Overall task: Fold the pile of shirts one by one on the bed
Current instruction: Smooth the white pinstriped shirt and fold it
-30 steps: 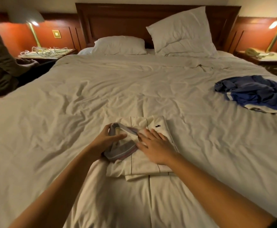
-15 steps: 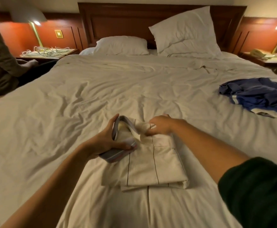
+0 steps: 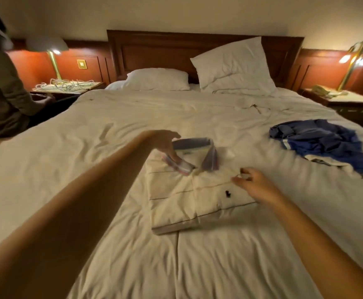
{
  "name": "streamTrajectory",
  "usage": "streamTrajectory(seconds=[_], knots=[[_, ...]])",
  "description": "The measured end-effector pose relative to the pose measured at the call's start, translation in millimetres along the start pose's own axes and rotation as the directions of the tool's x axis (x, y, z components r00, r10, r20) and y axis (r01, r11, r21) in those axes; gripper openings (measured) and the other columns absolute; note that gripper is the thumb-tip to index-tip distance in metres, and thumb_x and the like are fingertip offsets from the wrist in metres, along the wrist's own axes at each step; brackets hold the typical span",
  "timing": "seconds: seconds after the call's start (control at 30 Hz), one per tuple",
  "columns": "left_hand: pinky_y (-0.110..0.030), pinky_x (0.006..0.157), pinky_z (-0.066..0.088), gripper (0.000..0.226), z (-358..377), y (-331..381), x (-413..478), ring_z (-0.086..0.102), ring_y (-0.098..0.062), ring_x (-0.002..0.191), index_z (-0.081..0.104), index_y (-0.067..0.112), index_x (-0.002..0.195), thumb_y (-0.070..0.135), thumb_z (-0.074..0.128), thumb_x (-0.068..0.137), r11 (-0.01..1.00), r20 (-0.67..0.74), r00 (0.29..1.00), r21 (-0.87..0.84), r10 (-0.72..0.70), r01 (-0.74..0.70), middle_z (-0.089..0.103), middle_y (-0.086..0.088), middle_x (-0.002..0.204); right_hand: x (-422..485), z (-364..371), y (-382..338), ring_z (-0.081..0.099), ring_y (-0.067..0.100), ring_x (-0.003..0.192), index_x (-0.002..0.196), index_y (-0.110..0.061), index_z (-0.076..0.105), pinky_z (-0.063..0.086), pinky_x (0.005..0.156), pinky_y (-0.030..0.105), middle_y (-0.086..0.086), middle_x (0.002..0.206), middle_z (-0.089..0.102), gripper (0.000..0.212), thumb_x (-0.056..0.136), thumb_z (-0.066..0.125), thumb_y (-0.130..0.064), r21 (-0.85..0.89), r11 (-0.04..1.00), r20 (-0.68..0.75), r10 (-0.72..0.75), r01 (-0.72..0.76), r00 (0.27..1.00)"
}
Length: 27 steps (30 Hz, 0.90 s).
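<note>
Lowest in the frame, both bare forearms reach up over the white bed [image 3: 111, 212] toward a cream polo shirt [image 3: 189, 203], which lies folded into a compact rectangle at centre frame. Its long axis runs from near to far, leaning a little leftward, with the collar at the far end and a small dark chest logo [image 3: 227, 194] facing up. The right hand [image 3: 256, 186] sits at the shirt's right edge, just right of the logo. Its fingers are loosely curled and thumb and forefinger are close together, but motion blur hides whether they pinch a bit of cloth or hold nothing. Farther up, the left hand [image 3: 163, 141] arches over the left side of the striped collar [image 3: 197, 142]. Its fingers curl down onto the left collar wing, the thumb is lifted on the far side, and it appears to hold that wing in a narrow grip. The fold looks all but finished, with only the collar left to set. The next garment, a crumpled blue shirt heap [image 3: 323, 141], lies at the right of the frame, up and right of the right hand and well apart from it. That hand is plainly the nearer one for the reach, while the left would have to cross the folded shirt. Beyond everything, two white pillows [image 3: 234, 65] lean against the wooden headboard [image 3: 154, 50].
</note>
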<state>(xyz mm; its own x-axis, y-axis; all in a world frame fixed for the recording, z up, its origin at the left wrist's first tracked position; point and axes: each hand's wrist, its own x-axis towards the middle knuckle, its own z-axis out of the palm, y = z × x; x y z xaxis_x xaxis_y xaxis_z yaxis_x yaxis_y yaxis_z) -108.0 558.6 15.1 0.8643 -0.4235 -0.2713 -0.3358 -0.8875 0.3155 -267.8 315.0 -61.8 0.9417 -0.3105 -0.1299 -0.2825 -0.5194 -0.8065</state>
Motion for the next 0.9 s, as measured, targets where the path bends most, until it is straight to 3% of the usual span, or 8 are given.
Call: streamTrajectory(seconds=[0.1, 0.17, 0.27, 0.33, 0.47, 0.63, 0.77, 0.9], knots=[[-0.035, 0.108, 0.039, 0.085, 87.0, -30.6, -0.2, 0.046, -0.029, 0.135, 0.029, 0.018, 0.155, 0.05, 0.07, 0.088, 0.975, -0.095, 0.974, -0.099, -0.206, 0.197, 0.041, -0.011, 0.153, -13.7, 24.6, 51.2, 0.061, 0.026, 0.113, 0.133, -0.013, 0.06, 0.049, 0.095, 0.035, 0.009, 0.128, 0.063, 0.055, 0.085, 0.074, -0.036, -0.166, 0.985, -0.039, 0.034, -0.04, 0.999], [-0.041, 0.103, 0.045, 0.091, 135.1, -49.3, -22.4, 0.05, -0.034, 0.129, 0.034, 0.02, 0.152, 0.06, 0.073, 0.08, 0.921, -0.146, 0.932, -0.264, -0.332, 0.287, 0.044, -0.016, 0.147, -26.9, 37.3, 72.3, 0.066, 0.023, 0.101, 0.122, -0.016, 0.067, 0.052, 0.087, 0.036, 0.005, 0.11, 0.07, 0.044, 0.082, 0.077, -0.034, -0.099, 0.995, -0.133, 0.001, -0.014, 0.991], [-0.037, 0.09, 0.047, 0.077, 173.9, -61.0, -60.2, 0.059, -0.031, 0.111, 0.048, 0.017, 0.138, 0.053, 0.079, 0.077, 0.811, -0.255, 0.873, -0.538, -0.415, 0.229, 0.059, -0.013, 0.125, -39.7, 52.1, 82.7, 0.069, 0.018, 0.085, 0.106, -0.022, 0.068, 0.055, 0.075, 0.037, -0.004, 0.092, 0.072, 0.029, 0.081, 0.08, -0.029, 0.044, 0.998, -0.241, -0.029, 0.04, 0.97], [-0.033, 0.076, 0.046, 0.065, 179.1, -57.4, -77.3, 0.062, -0.025, 0.094, 0.052, 0.015, 0.131, 0.045, 0.079, 0.08, 0.732, -0.303, 0.836, -0.662, -0.458, 0.161, 0.065, -0.005, 0.1, -41.2, 56.4, 79.1, 0.067, 0.011, 0.078, 0.101, -0.026, 0.065, 0.052, 0.065, 0.027, -0.007, 0.087, 0.07, 0.024, 0.082, 0.079, -0.028, 0.071, 0.994, -0.297, -0.054, 0.078, 0.953], [-0.03, 0.059, 0.045, 0.054, 172.8, -36.6, -94.4, 0.061, -0.021, 0.08, 0.051, 0.021, 0.119, 0.044, 0.08, 0.08, 0.711, -0.28, 0.869, -0.694, -0.409, 0.111, 0.059, -0.001, 0.094, -42.7, 55.1, 66.1, 0.059, 0.005, 0.063, 0.101, -0.029, 0.061, 0.04, 0.055, 0.019, -0.009, 0.07, 0.063, 0.022, 0.085, 0.076, -0.027, 0.026, 0.99, -0.323, -0.122, 0.137, 0.938], [-0.03, 0.075, 0.04, 0.035, 171.7, -42.5, -101.0, 0.06, -0.025, 0.101, 0.062, 0.023, 0.12, 0.031, 0.075, 0.088, 0.793, -0.364, 0.869, -0.608, -0.336, 0.052, 0.061, -0.002, 0.107, -48.6, 40.5, 73.0, 0.06, 0.018, 0.069, 0.094, -0.029, 0.061, 0.039, 0.061, 0.031, -0.004, 0.073, 0.064, 0.009, 0.089, 0.069, -0.029, -0.061, 0.994, -0.334, -0.103, 0.088, 0.937], [-0.03, 0.067, 0.04, 0.009, 177.0, -65.9, -107.5, 0.054, -0.016, 0.072, 0.071, 0.031, 0.1, 0.032, 0.071, 0.091, 0.804, -0.28, 0.918, -0.592, -0.282, 0.067, 0.056, 0.005, 0.074, -58.2, 36.3, 85.3, 0.061, 0.009, 0.069, 0.086, -0.033, 0.059, 0.044, 0.058, 0.026, -0.004, 0.078, 0.068, 0.01, 0.088, 0.07, -0.033, -0.096, 0.995, -0.226, -0.063, 0.042, 0.972], [-0.031, 0.068, 0.044, 0.021, 173.0, -70.2, -91.0, 0.06, -0.02, 0.079, 0.065, 0.029, 0.105, 0.043, 0.069, 0.09, 0.8, -0.245, 0.916, -0.588, -0.317, 0.12, 0.064, -0.003, 0.088, -43.6, 30.1, 74.5, 0.064, 0.017, 0.084, 0.109, -0.034, 0.057, 0.047, 0.075, 0.032, -0.002, 0.093, 0.067, 0.026, 0.088, 0.067, -0.045, -0.023, 0.999, -0.166, 0.018, -0.022, 0.986]])
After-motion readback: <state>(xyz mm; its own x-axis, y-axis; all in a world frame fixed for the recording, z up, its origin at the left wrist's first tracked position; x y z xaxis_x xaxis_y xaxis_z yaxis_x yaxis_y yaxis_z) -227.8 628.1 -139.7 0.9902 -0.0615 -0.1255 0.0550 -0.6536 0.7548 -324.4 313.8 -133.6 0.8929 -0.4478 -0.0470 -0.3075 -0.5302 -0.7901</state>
